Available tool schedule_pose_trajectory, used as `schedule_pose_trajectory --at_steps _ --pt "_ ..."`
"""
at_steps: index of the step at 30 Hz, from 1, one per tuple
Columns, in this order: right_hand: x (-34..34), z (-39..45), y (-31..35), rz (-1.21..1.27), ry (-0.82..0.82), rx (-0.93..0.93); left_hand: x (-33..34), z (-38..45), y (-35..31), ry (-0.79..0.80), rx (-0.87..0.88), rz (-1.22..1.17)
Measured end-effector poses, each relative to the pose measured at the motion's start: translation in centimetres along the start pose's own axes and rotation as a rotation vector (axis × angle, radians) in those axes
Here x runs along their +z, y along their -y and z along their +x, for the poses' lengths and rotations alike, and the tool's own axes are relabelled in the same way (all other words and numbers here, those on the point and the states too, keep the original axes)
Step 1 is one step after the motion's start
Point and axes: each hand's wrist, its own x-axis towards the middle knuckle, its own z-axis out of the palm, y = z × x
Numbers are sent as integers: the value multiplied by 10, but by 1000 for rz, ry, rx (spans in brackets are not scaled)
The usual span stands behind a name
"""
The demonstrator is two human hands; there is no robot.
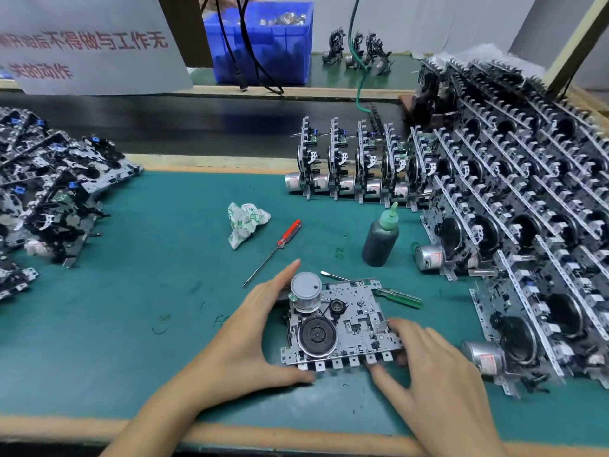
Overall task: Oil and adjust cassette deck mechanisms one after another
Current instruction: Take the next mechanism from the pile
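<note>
Cassette mechanism lies flat, flywheel up; your left hand and right hand grip its opposite edges, likely steadying it for oiling.

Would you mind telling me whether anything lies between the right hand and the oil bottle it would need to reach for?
Partly: the green-handled screwdriver lies on the mat between the right hand and the oil bottle, just beyond the mechanism both hands hold. A reach above it looks unobstructed.
</note>
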Motion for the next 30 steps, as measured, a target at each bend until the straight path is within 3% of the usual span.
schedule_pose_trajectory --at_steps 11,17,23,30 --pt "-5 0 1 81 59 29 11 6 -11 -73 37 115" --pt "-18 -2 -9 486 246 193 11 7 -12 -72 21 73" --pt "-17 47 -1 856 -68 405 3 18 -7 -28 73 103" --pt "14 119 -10 685 2 543 -15 61 3 118 162 88"
